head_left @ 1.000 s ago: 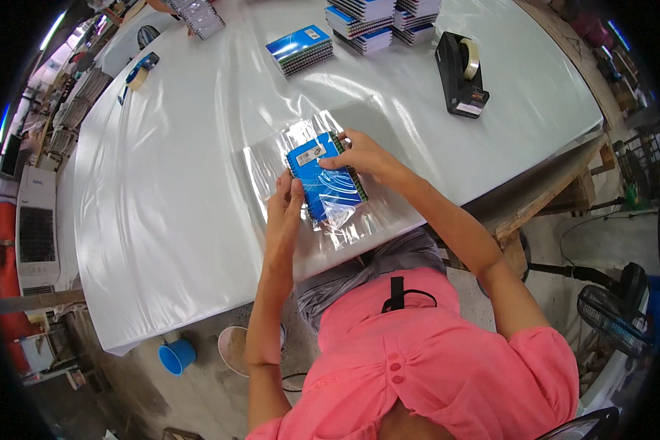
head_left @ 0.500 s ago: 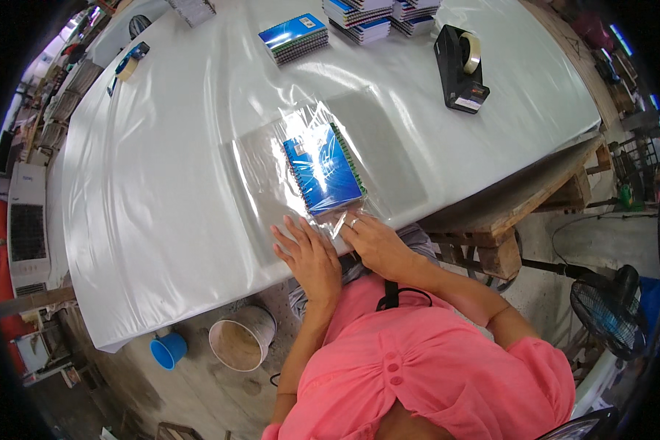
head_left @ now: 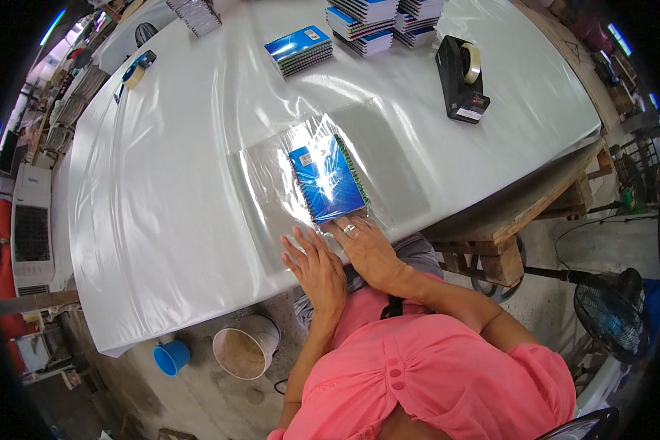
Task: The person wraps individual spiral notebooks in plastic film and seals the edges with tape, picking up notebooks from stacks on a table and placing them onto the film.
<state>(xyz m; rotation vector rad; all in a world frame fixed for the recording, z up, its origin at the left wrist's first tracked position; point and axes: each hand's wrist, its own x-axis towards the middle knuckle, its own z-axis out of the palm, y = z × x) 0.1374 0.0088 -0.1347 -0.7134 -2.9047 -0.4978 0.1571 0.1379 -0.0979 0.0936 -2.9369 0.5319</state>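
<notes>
Blue spiral notebooks [head_left: 328, 180] lie under shiny clear plastic film [head_left: 260, 176] near the table's front edge. Wire binding shows along both long sides of the bundle. My left hand [head_left: 317, 270] rests on the film just below and left of the notebooks, its fingers spread and holding nothing. Beside it, my right hand [head_left: 367, 249], with a ring on one finger, lies flat against the film at the bundle's near edge. Its fingers are stretched out, their tips on the plastic.
A black tape dispenser [head_left: 462, 81] stands at the far right. A short notebook stack [head_left: 298, 50] and taller stacks [head_left: 367, 29] are at the back. Another tape dispenser [head_left: 133, 75] sits far left. Below the table are a blue bucket [head_left: 171, 357], a white bucket [head_left: 246, 346] and a fan [head_left: 610, 314].
My right hand has gone from pinching the film at the bundle's near edge to lying flat on it. My left hand stays beside it. The whole view has shifted slightly.
</notes>
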